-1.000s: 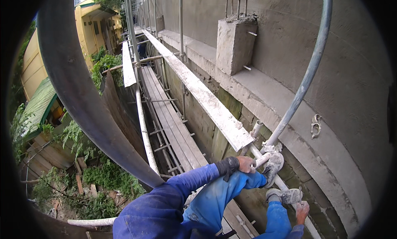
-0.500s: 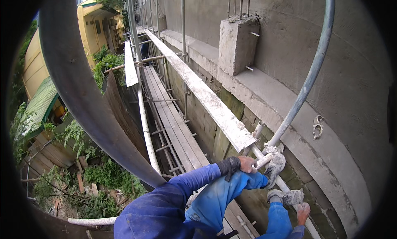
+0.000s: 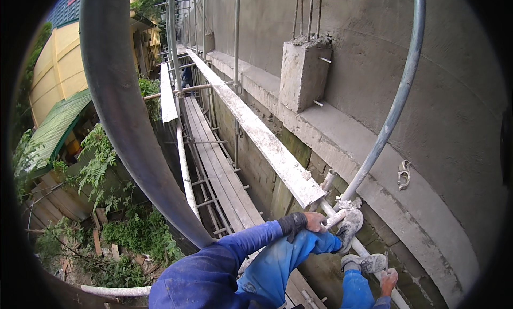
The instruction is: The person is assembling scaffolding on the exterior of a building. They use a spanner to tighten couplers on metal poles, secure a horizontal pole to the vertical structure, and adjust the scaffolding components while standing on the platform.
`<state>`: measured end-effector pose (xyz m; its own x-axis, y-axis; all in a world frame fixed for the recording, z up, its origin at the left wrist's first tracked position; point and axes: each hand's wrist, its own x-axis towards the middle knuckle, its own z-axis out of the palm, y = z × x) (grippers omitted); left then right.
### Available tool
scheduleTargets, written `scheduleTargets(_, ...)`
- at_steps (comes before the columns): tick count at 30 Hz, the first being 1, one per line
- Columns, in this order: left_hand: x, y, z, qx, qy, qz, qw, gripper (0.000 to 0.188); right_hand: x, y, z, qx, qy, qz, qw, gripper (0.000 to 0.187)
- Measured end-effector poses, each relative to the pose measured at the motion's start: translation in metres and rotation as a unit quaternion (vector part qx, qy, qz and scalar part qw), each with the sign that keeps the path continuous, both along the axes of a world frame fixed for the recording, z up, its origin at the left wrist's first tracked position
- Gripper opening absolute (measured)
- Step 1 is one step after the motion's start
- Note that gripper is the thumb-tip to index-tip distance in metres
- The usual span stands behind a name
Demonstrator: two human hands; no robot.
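Observation:
My left hand (image 3: 315, 222), with a dark band round its wrist, is closed at the end of a short, mortar-crusted pipe stub (image 3: 336, 218). My right hand (image 3: 389, 281) grips the long scaffold pipe (image 3: 359, 247) lower down, by the toe of one shoe. Both of my grey, dusty shoes (image 3: 365, 263) rest at this pipe. A mortar lump (image 3: 350, 203) coats the joint where a bent-looking upright pipe (image 3: 393, 111) meets it. Just beyond my left hand ends a white, mortar-spattered plank (image 3: 267, 141). Part of the left fingers is hidden.
Wooden walkway planks (image 3: 214, 154) run far below on the left. A big dark pipe (image 3: 109, 95) curves close by. Along the grey wall, a concrete ledge (image 3: 352, 133) carries a stub column (image 3: 302, 76) with rebar and a loose scaffold clamp (image 3: 404, 175). A person (image 3: 187, 76) stands far off.
The view has shifted slightly, so the scene sits a little lower and my hands a little further left. Both hands keep their places on the pipes.

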<state>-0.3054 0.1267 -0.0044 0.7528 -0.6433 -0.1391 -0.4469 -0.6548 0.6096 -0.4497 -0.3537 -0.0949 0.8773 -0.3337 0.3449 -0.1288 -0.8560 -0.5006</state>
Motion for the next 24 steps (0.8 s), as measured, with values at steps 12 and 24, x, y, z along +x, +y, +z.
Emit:
scheduleTargets(12,0.003,0.010,-0.011,0.022,0.028,-0.003,0.999,0.056,0.018,-0.031,-0.012,0.304,-0.001,-0.159,0.939,0.040)
scheduleTargets(24,0.007,-0.001,-0.014,0.019,0.021,-0.002,1.000,0.056,0.020,-0.063,-0.056,-0.008,-0.032,-0.052,0.998,0.042)
